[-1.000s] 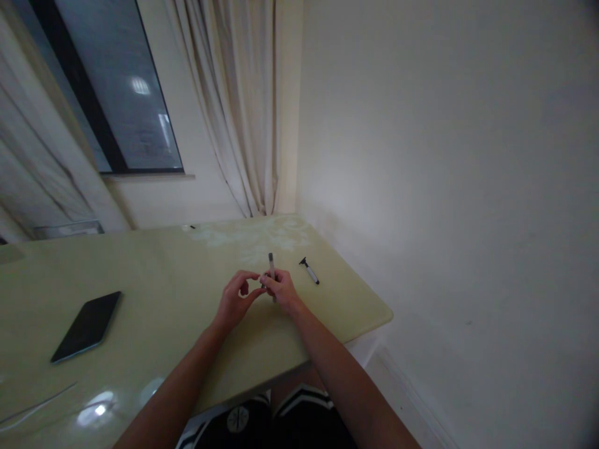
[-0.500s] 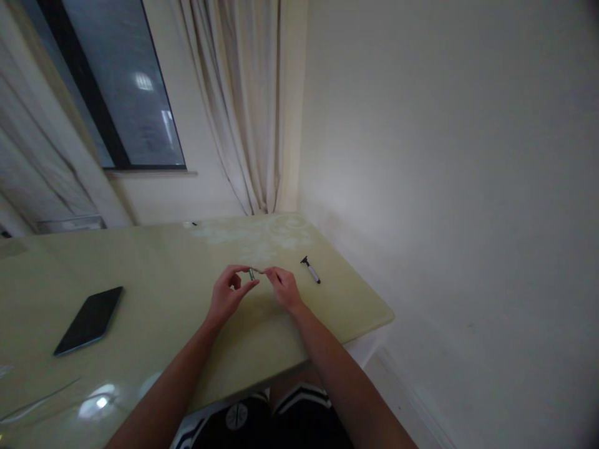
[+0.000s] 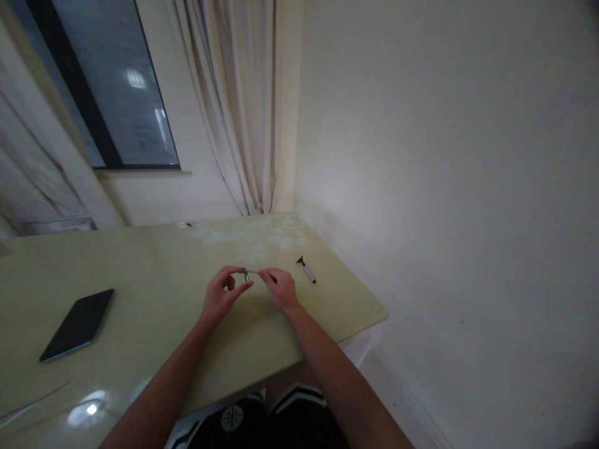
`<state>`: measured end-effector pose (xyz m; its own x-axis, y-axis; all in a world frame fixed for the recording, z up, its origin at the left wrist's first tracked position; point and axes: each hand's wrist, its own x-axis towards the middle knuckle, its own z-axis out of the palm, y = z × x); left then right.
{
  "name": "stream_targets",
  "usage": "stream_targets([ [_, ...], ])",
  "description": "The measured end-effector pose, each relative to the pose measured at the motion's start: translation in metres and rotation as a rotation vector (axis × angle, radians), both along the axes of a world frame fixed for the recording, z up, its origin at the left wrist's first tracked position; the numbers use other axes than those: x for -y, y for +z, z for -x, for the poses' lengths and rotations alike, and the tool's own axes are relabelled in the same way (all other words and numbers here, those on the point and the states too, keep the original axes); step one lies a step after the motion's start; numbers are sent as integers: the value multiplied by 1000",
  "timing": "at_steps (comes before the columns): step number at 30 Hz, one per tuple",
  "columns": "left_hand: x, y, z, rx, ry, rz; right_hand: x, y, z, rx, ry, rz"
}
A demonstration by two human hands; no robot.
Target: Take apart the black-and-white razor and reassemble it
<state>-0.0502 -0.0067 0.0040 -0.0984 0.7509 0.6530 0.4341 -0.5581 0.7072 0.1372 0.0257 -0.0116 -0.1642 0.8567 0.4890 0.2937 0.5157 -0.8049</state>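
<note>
Between the thumb and forefinger of my left hand (image 3: 219, 296) is a small flat green-and-silver piece (image 3: 246, 275), held upright above the table; it is too small to name surely. My right hand (image 3: 281, 287) pinches the end of a thin pale strip (image 3: 253, 271), whose other end meets the top of that piece. Whether the strip is part of the piece or separate I cannot tell. Just right of my right hand lies a razor (image 3: 307, 270) with a black head and a grey-and-black handle.
A black tablet-like slab (image 3: 78, 324) lies on the left of the pale green table (image 3: 154, 268). A small black item (image 3: 188, 224) sits at the far edge, and a thin cable-like line (image 3: 35, 402) shows at lower left. The wall (image 3: 421, 187) stands to the right.
The view has shifted slightly, so everything sits a little further left. Both hands keep their pinches, and the strip still meets the green-and-silver piece.
</note>
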Motion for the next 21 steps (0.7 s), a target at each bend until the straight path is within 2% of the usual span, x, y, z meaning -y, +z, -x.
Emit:
stream_targets([
  [4, 1, 2, 0, 7, 1, 9, -2, -1, -1, -9, 40, -18],
  [13, 3, 5, -2, 0, -9, 7, -2, -2, -1, 45, -51, -12],
  [17, 1, 3, -2, 0, -1, 10, -2, -3, 0, 14, 24, -32],
  [21, 0, 2, -1, -14, -7, 15, -1, -3, 1, 0, -25, -12],
])
